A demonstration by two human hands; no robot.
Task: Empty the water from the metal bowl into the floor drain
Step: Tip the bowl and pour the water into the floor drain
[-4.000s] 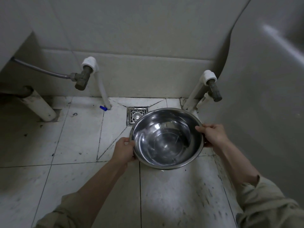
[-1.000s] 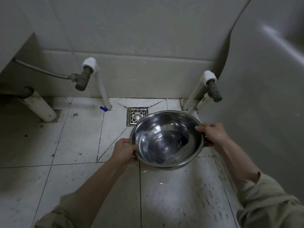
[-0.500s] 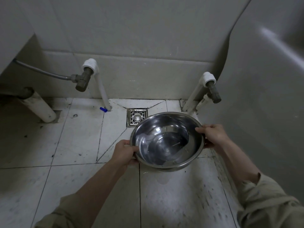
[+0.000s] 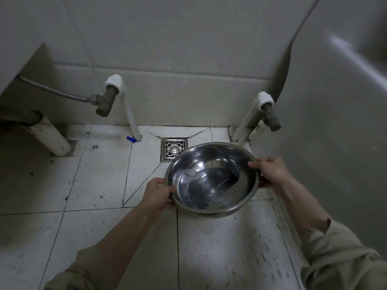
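head view: left hand and right hand fingers grip the metal bowl rim (opposite sides) near the floor drain.

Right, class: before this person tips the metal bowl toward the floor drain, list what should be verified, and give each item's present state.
1. Left hand grips the metal bowl at its rim: ok.
2. Right hand grips the opposite rim: ok.
3. Floor drain grate uncovered: ok.
4. Bowl's far rim over the drain: not ok, it sits nearer and to the right.
5. Water in the bowl: ok, a shallow pool shows.
6. Drain flows freely: cannot tell.
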